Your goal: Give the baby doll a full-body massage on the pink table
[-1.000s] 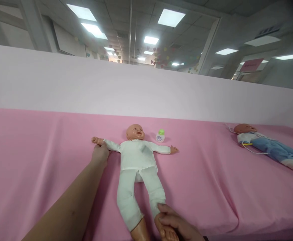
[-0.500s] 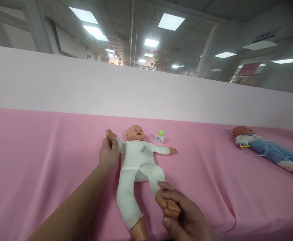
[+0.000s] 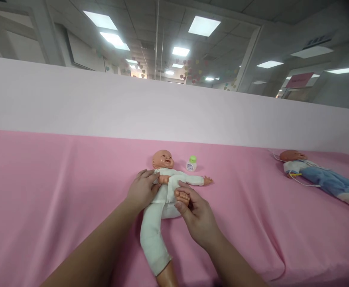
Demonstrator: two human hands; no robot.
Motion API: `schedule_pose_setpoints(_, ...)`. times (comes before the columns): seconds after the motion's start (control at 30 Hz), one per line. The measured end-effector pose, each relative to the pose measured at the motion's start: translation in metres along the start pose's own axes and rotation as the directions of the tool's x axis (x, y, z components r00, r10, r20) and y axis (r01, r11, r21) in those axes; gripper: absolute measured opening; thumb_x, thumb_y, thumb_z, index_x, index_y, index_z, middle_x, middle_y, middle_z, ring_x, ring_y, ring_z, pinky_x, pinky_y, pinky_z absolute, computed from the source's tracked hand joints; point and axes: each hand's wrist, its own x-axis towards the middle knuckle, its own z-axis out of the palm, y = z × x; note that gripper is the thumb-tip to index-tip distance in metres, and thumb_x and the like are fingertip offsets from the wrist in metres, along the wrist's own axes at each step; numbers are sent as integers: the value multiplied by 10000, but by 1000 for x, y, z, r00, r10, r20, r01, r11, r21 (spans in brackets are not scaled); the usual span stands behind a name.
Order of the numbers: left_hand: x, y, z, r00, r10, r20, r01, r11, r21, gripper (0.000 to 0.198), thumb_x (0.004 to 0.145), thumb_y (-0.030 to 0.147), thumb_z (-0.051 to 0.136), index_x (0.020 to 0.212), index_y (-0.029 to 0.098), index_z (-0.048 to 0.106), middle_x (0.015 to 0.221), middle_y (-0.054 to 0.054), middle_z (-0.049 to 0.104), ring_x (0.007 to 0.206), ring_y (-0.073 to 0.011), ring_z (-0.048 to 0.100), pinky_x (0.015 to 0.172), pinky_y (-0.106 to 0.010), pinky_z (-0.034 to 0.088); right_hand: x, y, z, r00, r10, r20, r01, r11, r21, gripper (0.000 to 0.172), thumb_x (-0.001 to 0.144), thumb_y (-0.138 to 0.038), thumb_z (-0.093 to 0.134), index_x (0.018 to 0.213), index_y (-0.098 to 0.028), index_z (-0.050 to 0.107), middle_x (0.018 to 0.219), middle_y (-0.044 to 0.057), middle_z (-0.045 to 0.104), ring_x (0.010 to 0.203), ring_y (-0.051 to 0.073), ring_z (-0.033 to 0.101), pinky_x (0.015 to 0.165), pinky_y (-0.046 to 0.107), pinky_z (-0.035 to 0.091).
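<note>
A baby doll (image 3: 154, 227) in a white cloth suit lies on its back, its head away from me. My left hand (image 3: 142, 189) is closed round the doll's arm on the left side, which is folded across the chest. With my right hand (image 3: 198, 213) I grip the doll's foot (image 3: 182, 197), and that leg is bent up over the belly, close to the folded arm. The doll's other arm (image 3: 192, 179) stretches out to the right, and its other leg points toward me.
Beside the doll's head stands a small clear bottle (image 3: 191, 165) with a green cap. A second doll (image 3: 324, 179) in blue and white lies at the far right with thin white tubing. Pink cloth (image 3: 246, 223) covers the surface, backed by a white panel (image 3: 102, 107) below glass.
My left hand has brought the doll's arm inward from the side onto its chest. My right hand has pushed the foot up toward the belly, bending the leg.
</note>
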Motion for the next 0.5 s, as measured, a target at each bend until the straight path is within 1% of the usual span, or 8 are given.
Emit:
schedule_pose_setpoints(0.1,0,0,1,1000,-21,1,21,1000,-21,412,947,285,616,1348,228,686,1431,-91,657,1379,-332,524,1171,-499,422,2,4,3,1000,-9,-3,9,1000,-1,356,943,-394,695,1276,-267,691,1562,119,538,1457,327,504,1171,538,472)
schedule_pose_setpoints(0.2,-1,-1,2,998,-66,-11,65,995,-76,431,949,277,604,1376,231,649,1464,-95,627,1395,-314,516,1167,-481,420,-5,2,1,1000,-18,-9,18,1000,20,357,952,-391,694,1289,-272,684,1557,116,545,1485,323,468,1175,534,469)
schedule_pose_setpoints(0.3,-1,-5,1,991,-129,-34,122,980,-156,419,955,291,587,1369,244,630,1452,-100,624,1335,-312,565,1102,-465,464,-24,-3,-8,999,-38,-17,39,999,28,349,950,-378,711,1286,-286,683,1545,109,560,1494,315,457,1138,494,518)
schedule_pose_setpoints(0.37,-1,-11,-1,977,-210,-46,193,951,-241,380,965,331,571,1333,253,630,1367,-101,671,1221,-311,637,1009,-454,513,-43,-4,-16,998,-55,-21,56,998,24,350,947,-355,720,1289,-293,679,1552,110,553,1480,313,478,1094,450,561)
schedule_pose_setpoints(0.4,0,-16,-2,962,-268,-49,243,924,-295,350,973,360,560,1298,257,636,1296,-97,703,1148,-307,670,959,-449,532,-53,-2,-19,997,-70,-16,70,997,19,358,946,-341,722,1299,-296,673,1555,113,549,1470,313,491,1073,431,577)
schedule_pose_setpoints(0.43,1,-22,-3,939,-341,-48,303,884,-355,318,979,392,550,1251,258,645,1213,-90,730,1074,-303,696,911,-442,548,-64,0,-22,996,-85,-6,86,996,12,377,944,-330,725,1316,-301,664,1556,117,548,1460,315,504,1062,419,585)
schedule_pose_setpoints(0.47,3,-29,-3,905,-423,-41,367,828,-424,293,981,426,545,1191,254,655,1129,-86,748,1003,-299,714,868,-435,561,-74,4,-25,994,-109,15,109,994,3,402,937,-329,734,1331,-304,656,1547,124,556,1442,319,526,1060,420,585)
schedule_pose_setpoints(0.5,4,-36,-3,859,-511,-40,422,750,-509,282,976,450,551,1132,244,662,1059,-88,757,941,-296,727,826,-426,573,-85,9,-27,990,-133,40,133,991,-6,423,924,-339,749,1336,-307,656,1531,131,572,1412,324,558,1062,427,583)
